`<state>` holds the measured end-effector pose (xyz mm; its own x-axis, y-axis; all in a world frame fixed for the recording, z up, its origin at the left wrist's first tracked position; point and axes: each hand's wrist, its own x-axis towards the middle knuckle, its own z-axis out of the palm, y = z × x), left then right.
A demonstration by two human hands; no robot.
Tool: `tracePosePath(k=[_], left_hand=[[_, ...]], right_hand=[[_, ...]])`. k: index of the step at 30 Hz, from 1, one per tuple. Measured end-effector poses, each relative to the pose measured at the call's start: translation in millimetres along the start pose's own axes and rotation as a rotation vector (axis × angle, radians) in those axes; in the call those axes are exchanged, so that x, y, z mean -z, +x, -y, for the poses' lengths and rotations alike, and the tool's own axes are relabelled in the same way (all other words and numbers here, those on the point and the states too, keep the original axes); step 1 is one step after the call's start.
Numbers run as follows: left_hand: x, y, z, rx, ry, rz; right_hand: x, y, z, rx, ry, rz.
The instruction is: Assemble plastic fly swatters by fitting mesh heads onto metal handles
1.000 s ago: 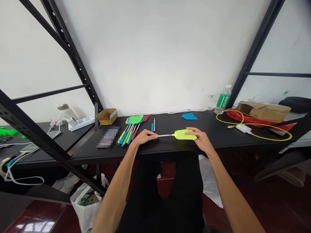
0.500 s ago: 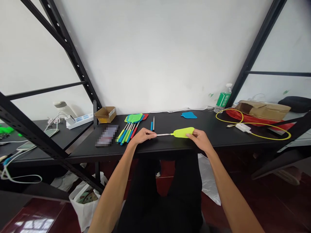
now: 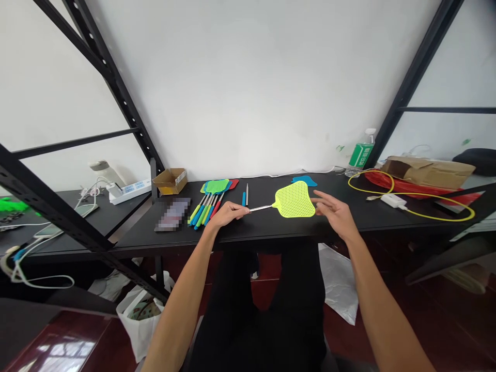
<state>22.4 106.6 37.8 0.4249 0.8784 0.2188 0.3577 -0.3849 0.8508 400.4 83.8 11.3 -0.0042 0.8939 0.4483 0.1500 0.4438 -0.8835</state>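
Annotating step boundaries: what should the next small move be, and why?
Probably close the right hand lightly on the outer edge of the yellow-green swatter head to steady it: the left hand pinches the thin metal shaft, while the right is open beside that edge, contact unclear.

Black desk [image 3: 267,188]: open box [image 3: 170,185], bunched swatters [image 3: 217,187] left; blue swatter head [image 3: 309,180] at back; bottle [image 3: 360,155], yellow cable [image 3: 449,220] right.

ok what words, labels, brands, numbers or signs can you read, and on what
None can be read.
Green label on the clear plastic bottle: white characters, too blurred.
Small open brown cardboard box: any print too small.
Dark rectangular phone: screen pixelated.
White plastic power strip: any marking too small.
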Motion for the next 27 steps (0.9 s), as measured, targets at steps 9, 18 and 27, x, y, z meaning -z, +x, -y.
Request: tracePosePath(k=[9,18,27], left_hand=[[3.0,1,7,0.028,0.006,0.057],[2.2,1,8,0.021,-0.009,0.052],[3.5,-1,4,0.011,-0.038,0.120]], right_hand=[[-2,-2,33,0.274,-0.254,0.053],[-4,-4,42,0.404,-0.429,0.035],[-6,-4,34,0.384,-0.475,0.068]])
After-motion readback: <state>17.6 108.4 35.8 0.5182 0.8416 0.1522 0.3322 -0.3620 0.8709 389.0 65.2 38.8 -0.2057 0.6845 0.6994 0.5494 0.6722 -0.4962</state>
